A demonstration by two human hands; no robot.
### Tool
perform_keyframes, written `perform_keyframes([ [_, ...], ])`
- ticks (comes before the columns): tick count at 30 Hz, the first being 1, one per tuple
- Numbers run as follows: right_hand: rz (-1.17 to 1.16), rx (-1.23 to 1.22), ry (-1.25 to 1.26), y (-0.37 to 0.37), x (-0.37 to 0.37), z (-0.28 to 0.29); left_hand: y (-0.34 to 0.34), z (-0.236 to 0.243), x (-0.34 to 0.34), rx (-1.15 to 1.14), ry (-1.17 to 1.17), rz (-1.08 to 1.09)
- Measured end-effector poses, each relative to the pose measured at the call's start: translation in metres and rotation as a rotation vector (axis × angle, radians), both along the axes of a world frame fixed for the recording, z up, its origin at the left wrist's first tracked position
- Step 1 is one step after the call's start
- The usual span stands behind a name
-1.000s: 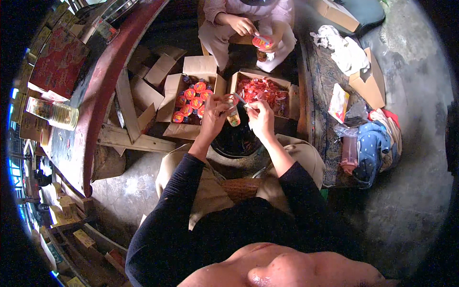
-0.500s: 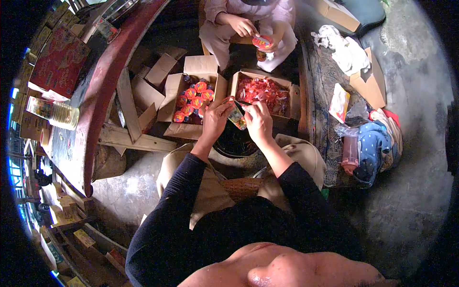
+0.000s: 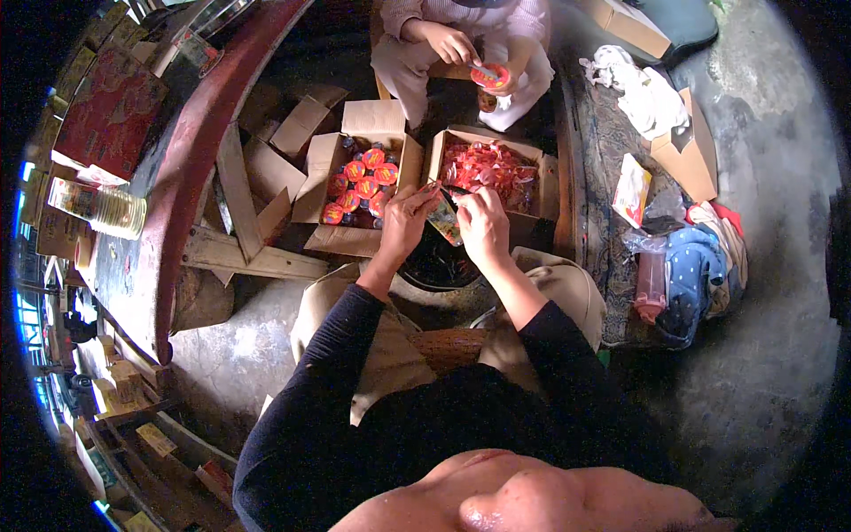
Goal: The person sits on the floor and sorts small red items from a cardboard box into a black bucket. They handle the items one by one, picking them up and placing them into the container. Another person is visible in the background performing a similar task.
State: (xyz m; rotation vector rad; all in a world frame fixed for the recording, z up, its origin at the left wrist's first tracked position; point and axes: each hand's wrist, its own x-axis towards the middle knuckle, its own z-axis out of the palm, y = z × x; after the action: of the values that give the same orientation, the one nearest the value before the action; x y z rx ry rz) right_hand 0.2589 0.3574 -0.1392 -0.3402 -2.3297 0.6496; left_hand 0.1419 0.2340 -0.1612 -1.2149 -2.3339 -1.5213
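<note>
In front of my knees, my left hand [image 3: 403, 223] is closed on the rim of a tilted plastic cup [image 3: 446, 222] with a printed, partly green side. My right hand [image 3: 483, 226] lies along the cup's other side, its fingers closed round a slim dark tool [image 3: 456, 189] whose tip meets the cup's upper rim. The tool's exact kind is too small to make out. Below the cup stands a dark round tub [image 3: 434, 266] with scraps in it. Beyond my left hand, a cardboard box [image 3: 324, 182] holds several cups with red-orange lids [image 3: 366, 186].
Another carton [image 3: 548, 191] is heaped with red plastic strips [image 3: 492, 173]. Across from me a seated person [image 3: 461, 40] holds a red-lidded cup [image 3: 489, 75] and a thin tool. Stacked cups [image 3: 120, 213] stand on the left table [image 3: 191, 142]. Clothes [image 3: 691, 275] and a pink bottle [image 3: 650, 288] lie right.
My hands stay nearly in place with the cup and the dark tool. The cup has shifted slightly between them. The person opposite has a thin tool showing over their cup's lid.
</note>
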Motion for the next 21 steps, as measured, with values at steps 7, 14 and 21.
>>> perform_keyframes([
  [7,-0.026,0.046,-0.034,-0.001,-0.006,-0.014,0.001,-0.008,0.002,-0.07,0.081,0.0],
  [14,-0.056,-0.286,0.04,0.017,-0.014,-0.035,0.005,0.007,0.022,-0.064,0.139,-0.091],
  [21,0.028,-0.322,0.049,0.019,-0.012,-0.035,0.003,-0.004,0.011,-0.041,-0.087,-0.142],
])
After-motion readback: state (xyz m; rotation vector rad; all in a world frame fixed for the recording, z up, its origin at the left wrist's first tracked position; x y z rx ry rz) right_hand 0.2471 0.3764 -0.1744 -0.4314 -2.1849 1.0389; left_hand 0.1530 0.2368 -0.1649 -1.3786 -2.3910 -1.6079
